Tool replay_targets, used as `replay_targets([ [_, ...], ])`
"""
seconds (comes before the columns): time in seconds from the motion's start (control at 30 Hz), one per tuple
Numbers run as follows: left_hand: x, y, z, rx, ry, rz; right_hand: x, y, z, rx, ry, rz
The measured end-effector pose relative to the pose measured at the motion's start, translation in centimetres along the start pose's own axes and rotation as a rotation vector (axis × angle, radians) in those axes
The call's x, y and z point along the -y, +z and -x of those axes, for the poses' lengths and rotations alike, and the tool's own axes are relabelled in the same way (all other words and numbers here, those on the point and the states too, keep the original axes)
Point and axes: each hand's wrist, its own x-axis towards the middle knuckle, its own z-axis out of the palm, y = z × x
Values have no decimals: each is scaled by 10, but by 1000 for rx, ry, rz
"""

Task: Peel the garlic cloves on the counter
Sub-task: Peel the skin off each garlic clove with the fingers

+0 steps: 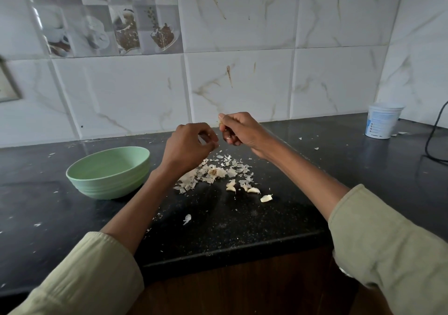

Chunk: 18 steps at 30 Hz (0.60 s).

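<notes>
Both hands are raised above the black counter [218, 217]. My right hand [238, 129] grips a garlic clove [221, 120], its pale tip showing above the curled fingers. My left hand [189, 145] is just left of it, fingertips pinched together on what looks like a bit of skin, too small to be sure. Below the hands lies a pile of papery garlic skins [213, 171] around a garlic root stub. Several loose cloves [253, 190] lie at the pile's near right side.
A pale green bowl [109, 171] stands left of the pile, its inside showing nothing. A white plastic tub [384, 121] sits at the back right beside a black cable [434, 133]. The tiled wall rises behind; the counter's front edge runs across below.
</notes>
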Motion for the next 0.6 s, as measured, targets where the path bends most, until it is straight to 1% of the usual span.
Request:
replay_targets([
  [0.07, 1, 0, 0, 5, 0, 26, 0, 0, 0, 11, -10, 19],
  [0.13, -1, 0, 0, -30, 0, 38, -1, 0, 0, 26, -17, 32],
  [0.27, -10, -4, -2, -129, 23, 205, -2, 0, -2, 23, -23, 92],
  [0.4, -15, -2, 1, -108, 18, 279, -6, 4, -5, 17, -79, 134],
  [0.5, -14, 1, 1, -128, -29, 348, -4, 5, -5, 27, -107, 171],
  [0.6, -15, 5, 3, -109, -58, 402, -2, 4, -5, 36, -141, 162],
])
